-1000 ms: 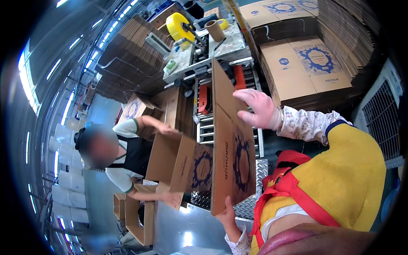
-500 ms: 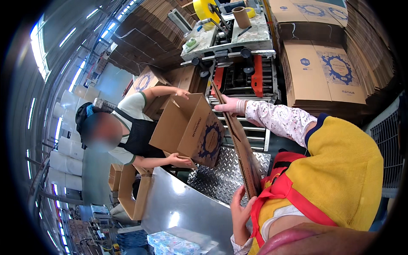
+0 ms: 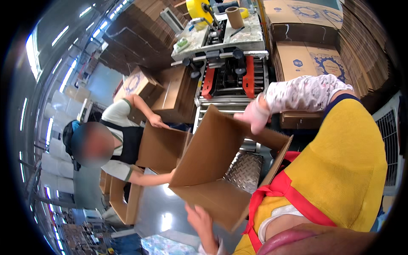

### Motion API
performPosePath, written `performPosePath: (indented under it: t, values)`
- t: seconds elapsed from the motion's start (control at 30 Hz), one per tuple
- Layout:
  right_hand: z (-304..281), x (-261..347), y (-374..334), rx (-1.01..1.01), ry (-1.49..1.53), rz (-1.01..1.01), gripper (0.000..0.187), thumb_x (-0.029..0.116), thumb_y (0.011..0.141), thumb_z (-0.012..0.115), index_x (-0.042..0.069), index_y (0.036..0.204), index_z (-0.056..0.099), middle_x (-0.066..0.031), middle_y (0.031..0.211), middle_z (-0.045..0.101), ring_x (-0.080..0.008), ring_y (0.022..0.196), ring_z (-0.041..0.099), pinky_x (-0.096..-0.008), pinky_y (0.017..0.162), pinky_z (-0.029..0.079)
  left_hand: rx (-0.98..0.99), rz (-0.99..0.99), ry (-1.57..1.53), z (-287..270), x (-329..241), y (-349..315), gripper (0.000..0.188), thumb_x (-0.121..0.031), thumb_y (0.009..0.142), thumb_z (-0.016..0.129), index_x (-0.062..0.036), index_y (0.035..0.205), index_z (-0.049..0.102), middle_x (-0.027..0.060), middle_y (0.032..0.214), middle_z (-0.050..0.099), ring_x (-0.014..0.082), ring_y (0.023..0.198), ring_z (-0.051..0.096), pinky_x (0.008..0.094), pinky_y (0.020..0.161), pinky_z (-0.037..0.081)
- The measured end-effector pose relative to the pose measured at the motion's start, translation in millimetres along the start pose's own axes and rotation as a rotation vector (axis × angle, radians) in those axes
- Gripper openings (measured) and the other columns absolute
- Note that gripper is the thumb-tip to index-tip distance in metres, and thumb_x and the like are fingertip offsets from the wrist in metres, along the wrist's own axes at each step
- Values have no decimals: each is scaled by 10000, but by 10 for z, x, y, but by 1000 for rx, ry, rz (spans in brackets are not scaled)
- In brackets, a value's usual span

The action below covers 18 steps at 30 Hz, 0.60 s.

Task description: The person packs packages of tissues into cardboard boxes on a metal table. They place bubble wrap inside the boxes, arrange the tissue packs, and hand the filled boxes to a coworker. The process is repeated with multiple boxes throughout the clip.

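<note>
An opened brown cardboard box (image 3: 207, 148), with its inside showing, stands in front of me above the metal worktop. My right hand (image 3: 256, 115) grips its far wall near the upper edge, the fingers slightly blurred. Beside the box's near lower panel, my left hand (image 3: 201, 223) has its fingers stretched and apart; whether it touches the cardboard I cannot tell. Through the box's open middle shows a diamond-pattern metal plate (image 3: 245, 170). Across from me a co-worker (image 3: 123, 140) handles another open cardboard box (image 3: 163, 146), partly hidden behind mine.
Ahead lies a roller conveyor with red side guides (image 3: 253, 76) and a tape machine bearing a yellow tape roll (image 3: 198, 12). Flat cartons (image 3: 297, 63) are stacked at the right. On the metal worktop (image 3: 155, 208) lies a blue-white pack (image 3: 163, 245); an open box (image 3: 123, 199) stands by it.
The flat folded carton in my hands has opened into a square box. My left hand has moved left. The co-worker's box has shifted left and is now partly covered by mine.
</note>
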State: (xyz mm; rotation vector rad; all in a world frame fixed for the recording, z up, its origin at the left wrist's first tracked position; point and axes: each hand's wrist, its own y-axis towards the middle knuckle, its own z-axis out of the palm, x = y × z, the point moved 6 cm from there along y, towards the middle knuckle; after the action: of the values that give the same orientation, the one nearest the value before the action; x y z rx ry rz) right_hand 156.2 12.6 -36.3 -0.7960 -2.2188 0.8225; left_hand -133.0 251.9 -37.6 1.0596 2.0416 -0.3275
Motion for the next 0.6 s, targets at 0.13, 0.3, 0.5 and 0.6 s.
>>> performPosePath:
  t: [0.13, 0.3, 0.5, 0.6]
  values:
    - [802, 454, 706, -280, -399, -35, 865, 452, 720, 680, -99, 1299, 349, -231, 891, 657, -360, 866, 656, -413, 751, 529, 543, 68, 184, 1439, 171, 109, 688, -480, 870, 541, 58, 1285, 432, 324, 983, 606, 454, 925, 588, 452, 816, 465]
    - [920, 316, 1245, -186, -388, -70, 749, 438, 760, 659, -65, 1269, 439, -195, 930, 665, -363, 907, 638, -421, 789, 503, 1364, 472, -82, 1111, -47, -688, 702, -395, 746, 693, -21, 1305, 492, 197, 1426, 378, 338, 1348, 316, 395, 1103, 258]
    - [-676, 1534, 1153, -502, 302, -889, 429, 470, 856, 523, 64, 953, 623, -105, 783, 647, -242, 768, 645, -381, 677, 515, 283, 214, 478, 815, 830, 176, 990, -239, 637, 834, -23, 1426, 278, 232, 1408, 372, 370, 1284, 394, 426, 1074, 313]
    - [-478, 1684, 1265, -608, -381, -382, 589, 632, 834, 455, 81, 938, 636, -129, 872, 661, -309, 864, 637, -429, 712, 509, 92, -322, -679, 1033, 1342, -42, 1173, -222, 642, 852, -55, 1479, 47, 202, 1408, 369, 323, 1263, 405, 409, 1059, 328]
